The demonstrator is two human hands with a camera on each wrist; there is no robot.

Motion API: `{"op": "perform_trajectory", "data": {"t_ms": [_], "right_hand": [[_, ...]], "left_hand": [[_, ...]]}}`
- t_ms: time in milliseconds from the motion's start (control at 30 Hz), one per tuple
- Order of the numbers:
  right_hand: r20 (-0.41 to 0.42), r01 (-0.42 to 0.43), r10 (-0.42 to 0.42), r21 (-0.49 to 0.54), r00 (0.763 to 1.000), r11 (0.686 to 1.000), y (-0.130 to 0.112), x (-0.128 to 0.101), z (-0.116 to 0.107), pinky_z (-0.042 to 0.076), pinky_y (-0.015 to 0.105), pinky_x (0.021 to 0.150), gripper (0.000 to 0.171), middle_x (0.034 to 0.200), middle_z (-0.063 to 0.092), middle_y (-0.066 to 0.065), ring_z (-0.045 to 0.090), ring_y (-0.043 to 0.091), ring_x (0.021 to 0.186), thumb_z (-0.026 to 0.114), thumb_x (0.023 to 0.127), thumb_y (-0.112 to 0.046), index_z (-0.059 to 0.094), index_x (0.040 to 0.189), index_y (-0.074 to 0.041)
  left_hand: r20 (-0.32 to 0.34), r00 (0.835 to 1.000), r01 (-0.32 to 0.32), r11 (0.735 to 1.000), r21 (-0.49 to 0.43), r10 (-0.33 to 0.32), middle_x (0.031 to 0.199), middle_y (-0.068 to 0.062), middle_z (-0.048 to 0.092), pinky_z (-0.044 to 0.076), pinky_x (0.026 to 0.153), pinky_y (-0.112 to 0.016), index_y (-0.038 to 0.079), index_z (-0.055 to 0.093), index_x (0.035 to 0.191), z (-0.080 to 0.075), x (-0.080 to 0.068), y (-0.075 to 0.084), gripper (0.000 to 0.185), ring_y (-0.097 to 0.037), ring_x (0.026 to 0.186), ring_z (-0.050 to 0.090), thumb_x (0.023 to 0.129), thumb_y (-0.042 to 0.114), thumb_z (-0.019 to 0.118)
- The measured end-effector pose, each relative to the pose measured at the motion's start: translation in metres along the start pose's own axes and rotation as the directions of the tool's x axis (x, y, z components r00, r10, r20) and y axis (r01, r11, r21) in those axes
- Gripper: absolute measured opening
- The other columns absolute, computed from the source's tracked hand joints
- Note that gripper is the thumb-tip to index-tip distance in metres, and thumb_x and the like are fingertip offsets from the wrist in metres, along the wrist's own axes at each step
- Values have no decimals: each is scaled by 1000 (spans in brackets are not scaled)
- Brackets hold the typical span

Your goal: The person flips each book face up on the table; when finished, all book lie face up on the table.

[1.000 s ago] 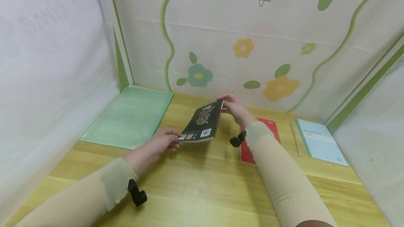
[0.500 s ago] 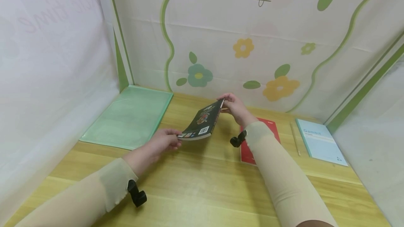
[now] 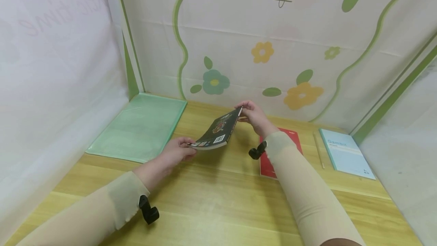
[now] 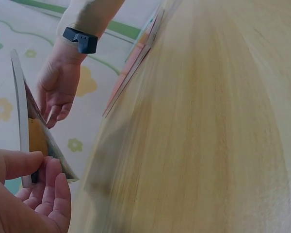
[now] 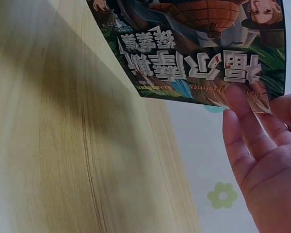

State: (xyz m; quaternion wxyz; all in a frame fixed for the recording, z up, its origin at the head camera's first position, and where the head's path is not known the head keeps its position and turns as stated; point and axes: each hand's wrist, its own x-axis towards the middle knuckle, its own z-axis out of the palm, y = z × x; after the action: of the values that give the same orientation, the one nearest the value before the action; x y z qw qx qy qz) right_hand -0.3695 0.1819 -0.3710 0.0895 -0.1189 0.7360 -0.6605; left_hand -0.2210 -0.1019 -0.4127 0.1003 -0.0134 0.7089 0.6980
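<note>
Book [image 3: 217, 132] held clear of the wooden table [image 3: 218, 200], tilted, mid-turn; not set down yet. Left hand [image 3: 175, 153] pinches its 7 o'clock corner, right hand [image 3: 254, 116] grips the 1 o'clock corner, probably by fingertips. Red notebook [image 3: 293, 139] lies at 3 o'clock.

Both arms wear snug beige sleeves [image 3: 102, 212] down to the wrists. A small black device [image 3: 148, 210] sits strapped at each cuff — the right one [image 3: 257, 150] likewise — leaving both hands bare.

Bright, even light; blurred wrist views.
</note>
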Motion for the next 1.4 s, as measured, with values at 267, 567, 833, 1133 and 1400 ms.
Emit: {"op": "perform_trajectory", "data": {"t_ms": [267, 567, 833, 1133, 1400], "right_hand": [[2, 2, -2, 14, 1000, 1000, 0, -1, -1, 56, 39, 84, 17, 133, 48, 28, 62, 24, 95, 46, 103, -4, 53, 118, 0], [26, 11, -11, 1, 1000, 1000, 0, -2, -2, 55, 37, 77, 24, 132, 52, 24, 64, 28, 99, 42, 103, -5, 52, 123, 1], [20, 19, -20, 18, 1000, 1000, -1, -3, -3, 51, 48, 92, 17, 120, 57, 11, 56, 43, 114, 40, 105, -7, 51, 118, -4], [-29, 44, -43, 24, 999, 999, -6, -4, 0, 51, 48, 93, 14, 112, 59, 10, 63, 24, 95, 43, 103, -4, 53, 112, -7], [-45, 53, -52, 19, 998, 998, -7, -1, 0, 47, 55, 97, 15, 106, 61, 8, 63, 23, 92, 43, 103, -5, 52, 115, -5]], "left_hand": [[7, 1000, -19, 999, -41, 19, 117, -30, 62, 51, 95, -46, -6, 55, 117, -1, -3, 0, 22, -37, 108, 63, 95, -3, 58], [-5, 998, -60, 998, -19, 60, 102, -21, 70, 54, 88, -45, -6, 58, 115, -3, -2, -3, 23, -35, 99, 67, 94, 1, 63], [-43, 996, -85, 996, -18, 84, 99, -18, 68, 55, 86, -50, -5, 60, 115, -4, -6, -1, 24, -34, 95, 66, 94, 5, 66], [-49, 995, -83, 996, -27, 82, 100, -21, 68, 55, 85, -50, -4, 61, 111, -4, -7, 1, 21, -35, 95, 66, 93, 5, 66], [-62, 995, -78, 996, -32, 76, 102, -25, 67, 55, 85, -52, -5, 61, 110, -1, -6, 1, 20, -38, 95, 67, 93, 3, 66]]}}
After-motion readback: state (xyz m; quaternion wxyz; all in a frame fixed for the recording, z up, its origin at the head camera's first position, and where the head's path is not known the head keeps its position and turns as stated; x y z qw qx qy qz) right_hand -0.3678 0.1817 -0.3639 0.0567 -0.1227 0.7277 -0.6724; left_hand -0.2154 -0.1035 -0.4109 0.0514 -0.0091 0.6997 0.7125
